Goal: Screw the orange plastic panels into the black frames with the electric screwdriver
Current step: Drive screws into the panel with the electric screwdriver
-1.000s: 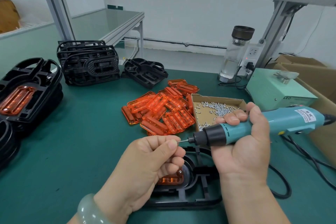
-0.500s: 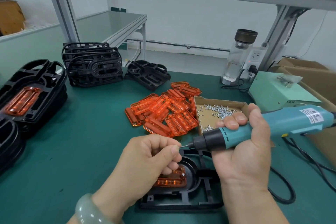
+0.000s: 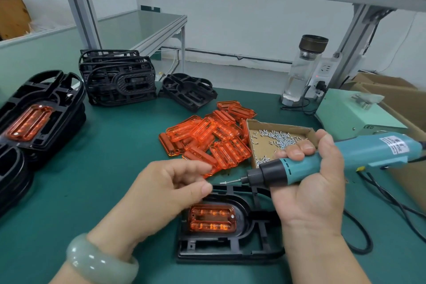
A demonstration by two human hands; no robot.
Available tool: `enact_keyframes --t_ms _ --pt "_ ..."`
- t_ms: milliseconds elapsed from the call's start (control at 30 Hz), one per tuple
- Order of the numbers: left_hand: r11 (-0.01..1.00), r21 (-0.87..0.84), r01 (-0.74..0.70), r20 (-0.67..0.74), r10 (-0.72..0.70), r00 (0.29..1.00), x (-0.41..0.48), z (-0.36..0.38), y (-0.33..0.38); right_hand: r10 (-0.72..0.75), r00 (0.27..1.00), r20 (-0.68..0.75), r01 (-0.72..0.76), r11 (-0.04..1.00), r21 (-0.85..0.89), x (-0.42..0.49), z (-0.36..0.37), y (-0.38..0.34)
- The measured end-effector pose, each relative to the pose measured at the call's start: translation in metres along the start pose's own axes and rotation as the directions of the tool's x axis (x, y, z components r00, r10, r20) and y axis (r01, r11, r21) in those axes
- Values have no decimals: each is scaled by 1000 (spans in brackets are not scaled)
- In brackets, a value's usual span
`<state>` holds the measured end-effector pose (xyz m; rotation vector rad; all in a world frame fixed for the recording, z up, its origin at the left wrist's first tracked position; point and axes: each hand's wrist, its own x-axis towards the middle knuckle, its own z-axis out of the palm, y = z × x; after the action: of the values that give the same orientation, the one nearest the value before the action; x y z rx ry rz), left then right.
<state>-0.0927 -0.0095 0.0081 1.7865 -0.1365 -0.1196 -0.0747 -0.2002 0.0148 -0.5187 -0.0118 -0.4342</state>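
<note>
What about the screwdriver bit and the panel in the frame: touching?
Apart. Head view: the bit points sideways, and black frame shows between it and the panel.

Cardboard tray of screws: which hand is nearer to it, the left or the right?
Right. The right hand, gripping the electric screwdriver, has its fingers at the near edge of the cardboard tray. The left hand is farther off, toward the person and to the tray's left.

Glass bottle (image 3: 302, 71) w/ dark lid stands near pale green ctrl box (image 3: 352, 115)
</note>
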Motion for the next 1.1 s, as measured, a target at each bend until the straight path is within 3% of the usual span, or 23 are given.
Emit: enact_keyframes --t_ms 100,167,333,667,1100 --pt "946 323 26 50 -45 998 -2 -20 -7 15 1000 -11 -15 1000 -5 2 -2 0" --pt "899 435 53 109 -111 988 -4 -25 -12 24 1000 -12 -24 1000 -15 2 -2 0" --pt "771 636 -29 163 -98 982 -4 -23 -18 39 999 -10 -40 999 -37 1 -1 1" --pt "792 607 -66 188 -63 980 -2 -4 -24 114 993 26 -110 986 -125 -2 2 6" --pt "791 608 -66 187 -63 980 -1 -3 -28 96 989 111 -64 962 -265 -8 3 19"
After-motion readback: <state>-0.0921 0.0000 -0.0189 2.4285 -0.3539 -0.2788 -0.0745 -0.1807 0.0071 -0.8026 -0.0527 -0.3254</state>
